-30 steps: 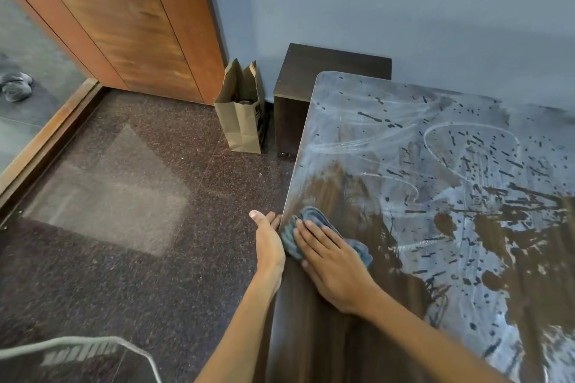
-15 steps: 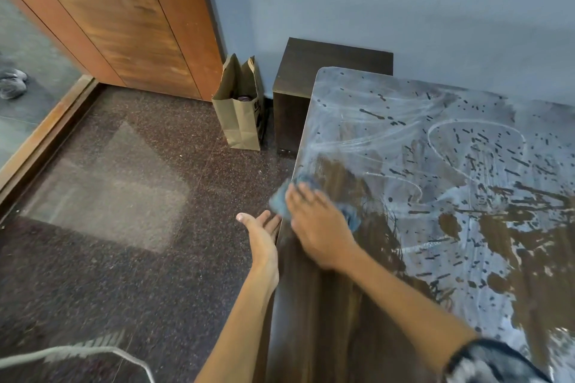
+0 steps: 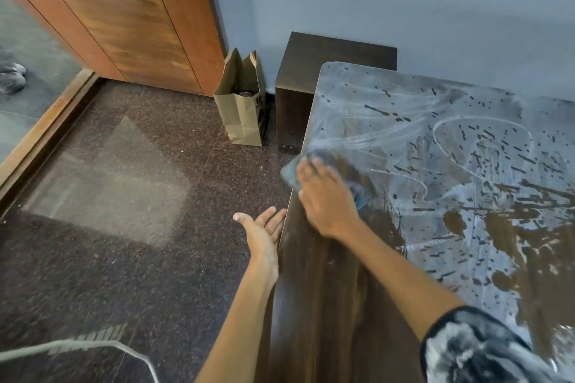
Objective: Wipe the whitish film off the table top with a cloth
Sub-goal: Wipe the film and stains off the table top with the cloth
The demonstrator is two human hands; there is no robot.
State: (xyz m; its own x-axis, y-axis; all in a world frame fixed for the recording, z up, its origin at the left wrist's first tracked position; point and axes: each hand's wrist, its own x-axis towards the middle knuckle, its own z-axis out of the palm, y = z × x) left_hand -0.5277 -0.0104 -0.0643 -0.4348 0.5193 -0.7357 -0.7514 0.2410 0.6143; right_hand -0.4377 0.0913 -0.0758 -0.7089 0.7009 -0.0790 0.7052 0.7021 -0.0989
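The right hand (image 3: 326, 196) has pushed the cloth (image 3: 291, 172) farther along the table (image 3: 317, 305) edge, fingers pressed flat on it. The left hand (image 3: 263, 232) waits open-palmed, fingers together, beside the edge. Wiping is in progress; next I would sweep into the whitish film (image 3: 404, 121) beyond.

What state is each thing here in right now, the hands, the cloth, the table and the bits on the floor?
Right hand: flat, pressing the cloth at the table's edge.
Left hand: open, palm up, beside the edge.
Cloth: bunched, overhanging the edge.
Table top: near strip clean, the rest filmed.
Paper bag: upright, open.
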